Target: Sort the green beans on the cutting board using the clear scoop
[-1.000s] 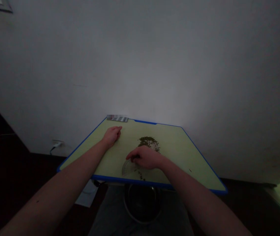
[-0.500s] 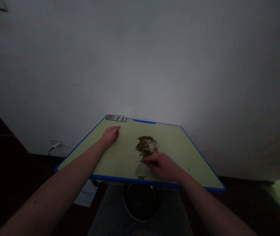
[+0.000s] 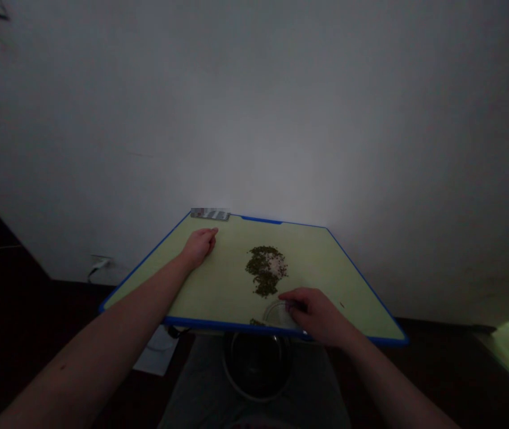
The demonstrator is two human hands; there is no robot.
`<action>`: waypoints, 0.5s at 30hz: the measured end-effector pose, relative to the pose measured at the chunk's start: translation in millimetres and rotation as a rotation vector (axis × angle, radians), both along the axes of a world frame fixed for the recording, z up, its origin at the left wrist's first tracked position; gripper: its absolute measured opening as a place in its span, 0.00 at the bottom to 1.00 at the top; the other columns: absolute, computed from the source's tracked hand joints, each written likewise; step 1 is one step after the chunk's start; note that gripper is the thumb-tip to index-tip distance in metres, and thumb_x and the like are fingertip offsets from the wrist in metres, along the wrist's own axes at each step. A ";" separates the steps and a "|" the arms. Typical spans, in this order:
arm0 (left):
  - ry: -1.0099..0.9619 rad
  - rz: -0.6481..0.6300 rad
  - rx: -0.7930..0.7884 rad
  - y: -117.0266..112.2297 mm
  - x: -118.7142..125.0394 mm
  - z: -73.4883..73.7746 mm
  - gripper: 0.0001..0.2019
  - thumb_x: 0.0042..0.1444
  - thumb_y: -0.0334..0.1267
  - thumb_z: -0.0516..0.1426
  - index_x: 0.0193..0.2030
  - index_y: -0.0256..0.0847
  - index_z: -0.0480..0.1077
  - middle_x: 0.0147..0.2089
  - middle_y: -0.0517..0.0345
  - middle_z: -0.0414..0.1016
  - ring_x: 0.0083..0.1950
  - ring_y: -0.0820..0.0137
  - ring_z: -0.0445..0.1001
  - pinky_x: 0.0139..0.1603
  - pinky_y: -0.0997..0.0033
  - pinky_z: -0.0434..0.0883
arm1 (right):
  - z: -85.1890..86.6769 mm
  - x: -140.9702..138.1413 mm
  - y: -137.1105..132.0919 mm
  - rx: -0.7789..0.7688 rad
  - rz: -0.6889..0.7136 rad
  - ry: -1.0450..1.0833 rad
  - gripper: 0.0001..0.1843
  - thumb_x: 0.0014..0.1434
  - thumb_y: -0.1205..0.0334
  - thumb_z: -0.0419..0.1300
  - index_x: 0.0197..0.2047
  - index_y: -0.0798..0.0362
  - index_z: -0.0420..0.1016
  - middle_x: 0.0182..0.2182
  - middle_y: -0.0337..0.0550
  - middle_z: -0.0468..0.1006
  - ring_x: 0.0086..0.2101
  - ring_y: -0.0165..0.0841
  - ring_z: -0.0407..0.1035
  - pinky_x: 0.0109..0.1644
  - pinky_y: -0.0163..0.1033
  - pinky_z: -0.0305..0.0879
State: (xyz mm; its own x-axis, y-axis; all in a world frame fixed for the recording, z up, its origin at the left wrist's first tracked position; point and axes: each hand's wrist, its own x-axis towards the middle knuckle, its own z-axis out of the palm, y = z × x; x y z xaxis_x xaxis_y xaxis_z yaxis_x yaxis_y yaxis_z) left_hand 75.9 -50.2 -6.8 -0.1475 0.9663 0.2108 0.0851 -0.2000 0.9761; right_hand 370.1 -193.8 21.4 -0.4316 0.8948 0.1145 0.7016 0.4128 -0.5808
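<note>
Partway, apparently: small cluster [image 3: 257, 322] bottom centre, mixed pile [image 3: 263, 266] remaining mid-frame.
Right hand [image 3: 319, 313] clamped on clear curved plate [image 3: 276, 308]; left hand [image 3: 199, 245] curled.

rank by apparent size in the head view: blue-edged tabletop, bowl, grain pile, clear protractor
1. Blue-edged tabletop
2. Bowl
3. Grain pile and clear protractor: order unsure, as the right hand hides part of the protractor
</note>
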 end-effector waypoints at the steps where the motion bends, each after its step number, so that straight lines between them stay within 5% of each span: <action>1: 0.004 0.003 0.003 0.0 0.2 0.1 0.18 0.47 0.47 0.51 0.13 0.39 0.56 0.10 0.65 0.52 0.12 0.79 0.51 0.15 0.75 0.50 | 0.2 0.8 -1.4 -0.008 -0.005 0.009 0.17 0.51 0.64 0.50 0.44 0.52 0.72 0.38 0.44 0.76 0.38 0.34 0.69 0.42 0.38 0.63; 15: 0.016 -0.017 0.009 6.2 -3.2 -6.5 0.17 0.47 0.48 0.50 0.15 0.40 0.56 0.11 0.65 0.54 0.12 0.78 0.52 0.14 0.75 0.50 | -6.1 -3.0 5.0 0.044 -0.036 0.060 0.18 0.51 0.66 0.50 0.44 0.51 0.72 0.37 0.44 0.75 0.37 0.33 0.68 0.42 0.38 0.63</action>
